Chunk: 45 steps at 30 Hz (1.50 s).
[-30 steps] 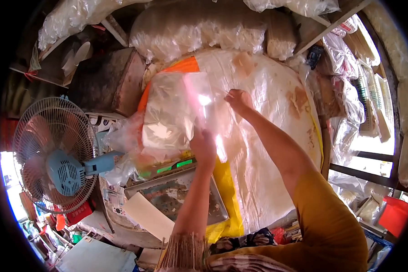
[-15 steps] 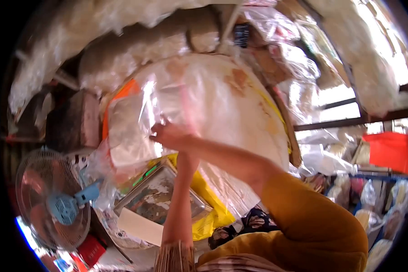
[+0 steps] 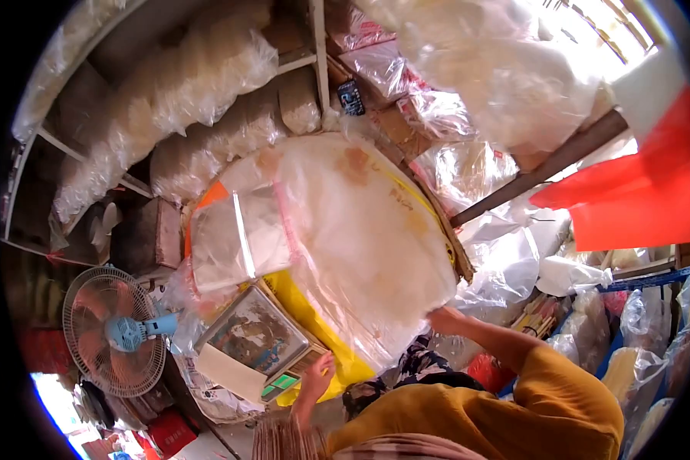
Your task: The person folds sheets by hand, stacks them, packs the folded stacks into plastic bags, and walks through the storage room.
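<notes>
The left hand (image 3: 316,378) rests open-fingered by the scale (image 3: 257,337), holding nothing; the right hand (image 3: 442,320) appears closed on the near edge of the large plastic-wrapped round stack (image 3: 360,238), which leans over the yellow sheet (image 3: 314,314); a one-handed grip on slick film risks slippage onto the scale; the smaller clear bag (image 3: 238,238) above it could follow.

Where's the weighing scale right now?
In the head view the scale sits lower left of centre, just right of the fan, below the small plastic bag, with the left hand by its near corner.
</notes>
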### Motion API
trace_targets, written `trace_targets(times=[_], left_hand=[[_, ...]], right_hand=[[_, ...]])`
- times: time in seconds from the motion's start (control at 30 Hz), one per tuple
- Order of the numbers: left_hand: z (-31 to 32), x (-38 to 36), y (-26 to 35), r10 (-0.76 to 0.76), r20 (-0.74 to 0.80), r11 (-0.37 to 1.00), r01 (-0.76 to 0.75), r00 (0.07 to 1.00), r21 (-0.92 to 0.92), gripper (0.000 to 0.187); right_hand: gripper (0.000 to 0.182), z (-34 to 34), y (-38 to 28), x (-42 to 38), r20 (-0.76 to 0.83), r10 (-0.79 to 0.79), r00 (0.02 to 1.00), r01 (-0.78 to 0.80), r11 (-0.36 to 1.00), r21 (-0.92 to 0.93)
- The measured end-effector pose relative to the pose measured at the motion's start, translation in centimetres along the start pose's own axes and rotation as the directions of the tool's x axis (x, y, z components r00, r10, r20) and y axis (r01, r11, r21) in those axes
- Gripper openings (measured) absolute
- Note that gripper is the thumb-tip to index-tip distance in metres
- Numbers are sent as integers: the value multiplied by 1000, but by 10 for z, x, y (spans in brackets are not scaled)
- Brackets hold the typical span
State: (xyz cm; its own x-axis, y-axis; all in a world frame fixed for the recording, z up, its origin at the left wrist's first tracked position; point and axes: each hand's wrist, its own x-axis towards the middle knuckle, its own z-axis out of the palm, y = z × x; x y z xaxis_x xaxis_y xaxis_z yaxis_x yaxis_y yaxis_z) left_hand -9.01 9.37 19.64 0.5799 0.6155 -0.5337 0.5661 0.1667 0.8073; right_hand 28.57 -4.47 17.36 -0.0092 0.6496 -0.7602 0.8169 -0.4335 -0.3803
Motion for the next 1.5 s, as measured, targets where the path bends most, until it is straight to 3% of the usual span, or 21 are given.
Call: trace_targets(times=[0.07, 0.17, 0.23, 0.3, 0.33, 0.37, 0.43, 0.53, 0.6, 0.77, 0.8, 0.9, 0.93, 1.0, 1.07, 1.13, 1.23, 1.33, 1.37, 1.43, 1.5], left_hand=[[33, -9, -32, -54, 48, 998, 52, 997, 38, 45], [86, -18, -37, -122, 158, 991, 131, 980, -42, 50], [115, -20, -2, -157, 258, 988, 155, 953, 25, 54], [141, -13, 14, -226, 355, 973, 193, 907, 124, 58], [153, -6, 10, -205, 382, 975, 154, 901, 160, 59], [162, 1, 6, -230, 404, 972, 193, 885, 132, 59], [175, -1, 24, -308, 436, 949, 303, 846, 83, 59], [179, -2, 47, -320, 501, 946, 242, 804, 216, 60], [179, 6, 34, -381, 485, 921, 278, 787, 273, 62], [177, 54, 24, -570, 399, 798, 370, 718, 476, 65], [184, 59, 47, -537, 375, 739, 207, 756, 641, 65], [213, 66, 117, -504, 350, 736, 182, 790, 652, 59], [220, 77, 122, -513, 351, 756, 218, 784, 618, 56], [233, 100, 101, -525, 364, 812, 324, 769, 485, 52], [252, 114, 106, -514, 351, 844, 390, 782, 367, 50], [285, 116, 136, -502, 324, 855, 405, 802, 324, 50], [335, 112, 146, -502, 265, 862, 450, 823, 233, 49], [392, 107, 147, -570, 200, 820, 536, 797, 198, 48], [411, 106, 147, -576, 234, 815, 529, 783, 236, 48], [443, 105, 134, -587, 313, 807, 510, 746, 296, 47], [467, 114, 110, -600, 358, 800, 525, 715, 291, 46]], right_hand=[[17, 46, 78, -60, 18, 123, 992, -123, 992, -4], [20, 145, 220, -137, -2, 115, 993, -114, 983, -145], [23, 168, 260, -198, -36, 370, 928, -371, 927, -47], [29, 153, 248, -280, -64, 549, 834, -506, 804, 312], [27, 163, 251, -305, -167, 594, 787, -520, 785, 337], [25, 208, 279, -317, -67, 715, 696, -529, 575, 624], [24, 273, 299, -342, 58, 737, 673, -409, 306, 859], [20, 297, 255, -378, 267, 763, 589, -441, 27, 897], [21, 323, 238, -387, 322, 713, 623, -352, -112, 929], [18, 330, 202, -371, 222, 737, 638, -210, -112, 971], [19, 315, 197, -371, 187, 717, 671, -191, -76, 979], [19, 311, 220, -364, 176, 697, 695, -155, -93, 983], [18, 318, 233, -358, 197, 698, 689, -149, -129, 980], [17, 354, 286, -342, 68, 719, 691, -231, 131, 964], [19, 285, 308, -352, 114, 754, 647, -163, -10, 987], [27, 278, 358, -337, 16, 773, 634, -17, -7, 1000], [42, 259, 431, -314, -89, 752, 653, -148, 241, 959], [57, 229, 502, -285, 114, 624, 773, -321, 231, 918], [71, 207, 513, -283, 119, 661, 741, -351, 229, 908], [71, 239, 550, -240, 6, 765, 644, -348, 286, 893], [84, 221, 568, -217, 214, 706, 675, -292, -12, 956]])
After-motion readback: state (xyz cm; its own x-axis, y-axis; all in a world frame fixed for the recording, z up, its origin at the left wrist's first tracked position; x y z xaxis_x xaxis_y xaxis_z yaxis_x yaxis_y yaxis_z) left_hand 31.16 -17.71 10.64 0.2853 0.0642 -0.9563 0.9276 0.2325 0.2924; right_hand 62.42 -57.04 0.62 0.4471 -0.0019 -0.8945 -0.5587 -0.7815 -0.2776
